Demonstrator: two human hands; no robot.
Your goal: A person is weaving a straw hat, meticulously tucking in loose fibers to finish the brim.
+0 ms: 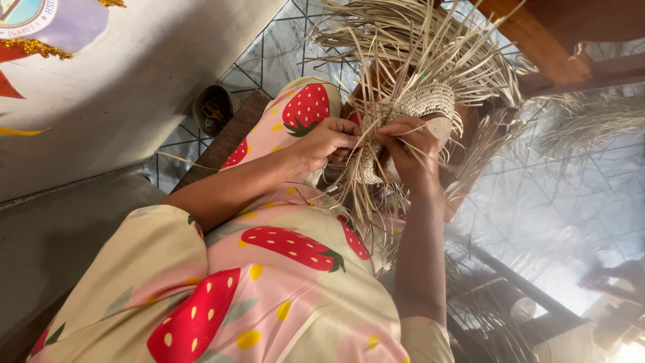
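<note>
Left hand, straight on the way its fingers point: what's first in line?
The left hand points toward the right hand, already at the woven straw piece between them. It would likely meet that weave and its loose strands first; depth is unclear.

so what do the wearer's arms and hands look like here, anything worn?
Both forearms are bare. The left hand and right hand wear no gloves; no rings or bracelets are visible. Short cream sleeves with pink patches, yellow dots and a red strawberry print end above the elbows.
</note>
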